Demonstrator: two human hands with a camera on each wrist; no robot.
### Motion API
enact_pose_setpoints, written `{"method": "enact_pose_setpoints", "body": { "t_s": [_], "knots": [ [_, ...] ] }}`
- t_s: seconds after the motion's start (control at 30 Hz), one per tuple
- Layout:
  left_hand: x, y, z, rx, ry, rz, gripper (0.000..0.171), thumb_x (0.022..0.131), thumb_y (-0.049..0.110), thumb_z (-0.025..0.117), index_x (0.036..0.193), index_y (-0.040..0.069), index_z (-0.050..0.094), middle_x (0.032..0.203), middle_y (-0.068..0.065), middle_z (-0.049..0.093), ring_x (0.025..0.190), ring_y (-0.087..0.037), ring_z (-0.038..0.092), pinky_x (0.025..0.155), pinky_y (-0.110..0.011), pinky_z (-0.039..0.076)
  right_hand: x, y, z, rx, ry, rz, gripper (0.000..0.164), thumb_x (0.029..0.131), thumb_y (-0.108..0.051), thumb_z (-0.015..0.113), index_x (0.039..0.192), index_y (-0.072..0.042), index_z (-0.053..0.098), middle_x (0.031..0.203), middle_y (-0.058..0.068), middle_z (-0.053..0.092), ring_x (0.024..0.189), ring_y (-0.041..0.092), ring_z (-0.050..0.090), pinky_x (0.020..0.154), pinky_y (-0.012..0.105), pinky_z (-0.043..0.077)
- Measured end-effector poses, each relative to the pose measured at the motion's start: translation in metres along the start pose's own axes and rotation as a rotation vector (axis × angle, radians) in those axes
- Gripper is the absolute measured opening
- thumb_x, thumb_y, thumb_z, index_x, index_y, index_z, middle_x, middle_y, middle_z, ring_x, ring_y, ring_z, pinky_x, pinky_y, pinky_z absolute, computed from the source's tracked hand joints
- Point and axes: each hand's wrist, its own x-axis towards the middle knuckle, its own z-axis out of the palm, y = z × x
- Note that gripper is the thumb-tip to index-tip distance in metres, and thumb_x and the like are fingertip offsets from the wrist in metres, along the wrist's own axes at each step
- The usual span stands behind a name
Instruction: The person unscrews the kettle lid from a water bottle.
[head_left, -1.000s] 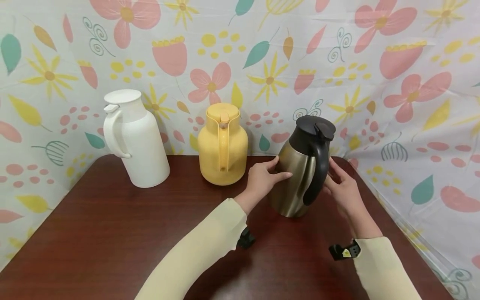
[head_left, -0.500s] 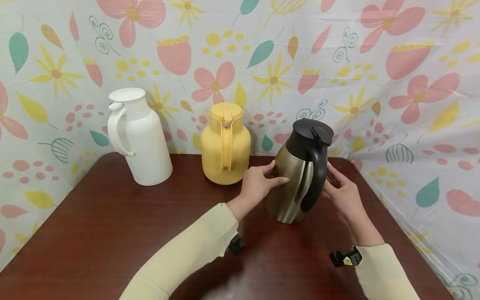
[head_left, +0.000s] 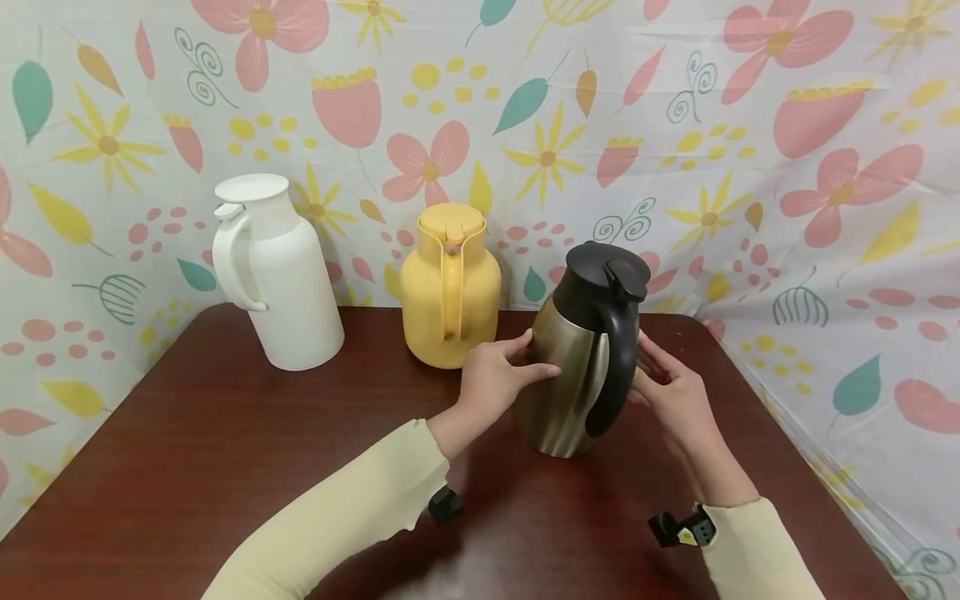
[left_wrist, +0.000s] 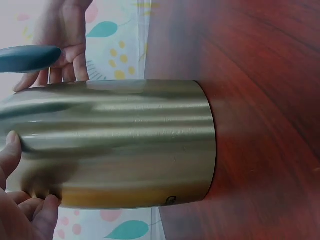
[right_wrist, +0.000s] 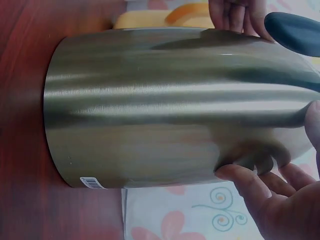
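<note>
A brushed steel thermal carafe (head_left: pixel 564 379) with a black lid and black handle (head_left: pixel 618 367) stands at the right of the table, its handle facing the person. My left hand (head_left: pixel 491 375) grips its left side, thumb across the front and the other fingers round the body. From the right, my right hand (head_left: pixel 678 396) holds the opposite side behind the handle; part of its fingers is hidden in the head view. In the right wrist view the right fingertips (right_wrist: pixel 227 171) press the steel wall near a small barcode sticker (right_wrist: pixel 91 183). The carafe's base (left_wrist: pixel 207 145) is right at the tabletop in the left wrist view.
A yellow thermal jug (head_left: pixel 451 287) stands just left of the carafe, near the back edge. Farther left is a white jug (head_left: pixel 288 283) with its handle to the left. The dark red-brown table (head_left: pixel 187 467) meets a floral curtain (head_left: pixel 555 100) behind and at the right.
Both hands have moved the carafe left and toward the person, holding it on both sides throughout. The yellow and white jugs have stayed in place; the head view has shifted slightly.
</note>
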Motion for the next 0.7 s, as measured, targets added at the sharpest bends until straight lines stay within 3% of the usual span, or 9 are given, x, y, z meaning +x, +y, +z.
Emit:
{"method": "enact_pose_setpoints", "body": {
  "t_s": [0.37,0.7],
  "knots": [
    [-0.018,-0.006,-0.017,0.017,0.038,0.005,0.063,0.077,0.031,0.091,0.133,0.015,0.067,0.132,-0.002,0.070,0.125,-0.020,0.067,0.095,-0.035,0.058,-0.012,-0.004,0.015,-0.036,0.002,-0.018,0.070,0.098,-0.017,0.070,0.157,-0.002,0.035,0.105,-0.038,0.065,0.102,-0.018,0.063,0.071,0.016,0.056],
    [-0.038,-0.013,-0.037,0.058,0.098,0.029,0.062,0.074,0.031,0.092,0.130,0.015,0.070,0.125,-0.003,0.073,0.123,-0.020,0.069,0.099,-0.041,0.056,-0.023,-0.005,0.031,-0.122,-0.039,-0.031,0.066,0.097,-0.016,0.071,0.156,-0.008,0.041,0.110,-0.040,0.062,0.105,-0.019,0.062,0.082,0.012,0.056]
  ]
}}
